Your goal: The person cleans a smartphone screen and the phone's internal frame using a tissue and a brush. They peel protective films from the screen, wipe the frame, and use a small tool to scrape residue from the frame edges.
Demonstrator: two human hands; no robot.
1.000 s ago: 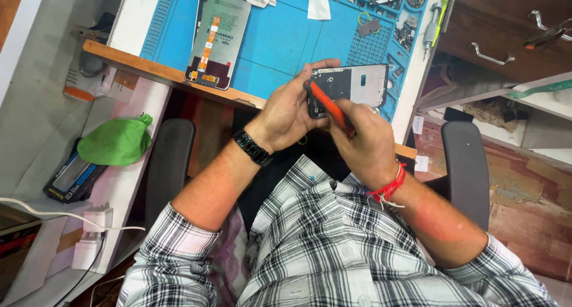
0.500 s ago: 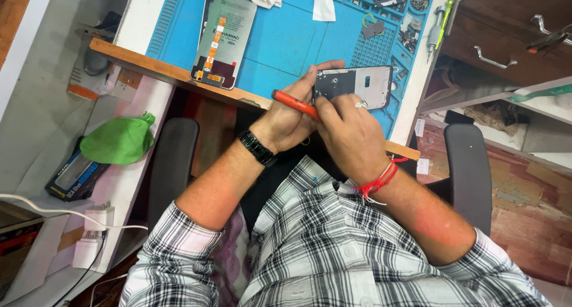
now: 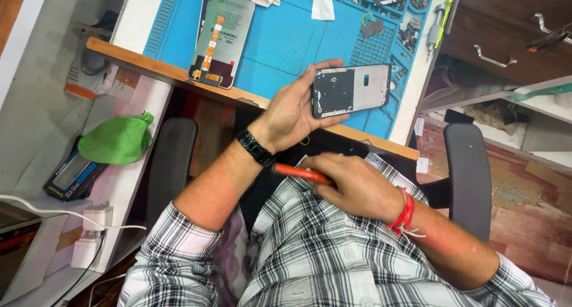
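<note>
1. Nearest the camera, a checked shirt (image 3: pixel 333 265) is seen, with the right hand (image 3: pixel 357 188) laid low against it, a red thread band (image 3: pixel 404 214) at its wrist.
2. The grip of the right hand is closed around a red-handled tool (image 3: pixel 301 173), which lies nearly level and points toward the left forearm; its tip cannot be made out.
3. A black watch (image 3: pixel 256 147) is worn on the left wrist, just beyond the tool.
4. The left hand (image 3: pixel 295 113) is raised above the front edge of the counter (image 3: pixel 179 75); its grip is closed on a phone frame (image 3: pixel 351 91), fingers curled over the top edge and thumb under the lower edge.
5. The phone frame is held level, open side up, over the blue work mat (image 3: pixel 286 39), well apart from the tool.
6. Farther on the mat, a detached screen panel (image 3: pixel 221 39) lies to the left, with 2 white wipes (image 3: pixel 325 3) beyond it and small parts (image 3: pixel 411 33) at the far right.
7. A green cap (image 3: pixel 116 141) rests on a side shelf at the left.
</note>
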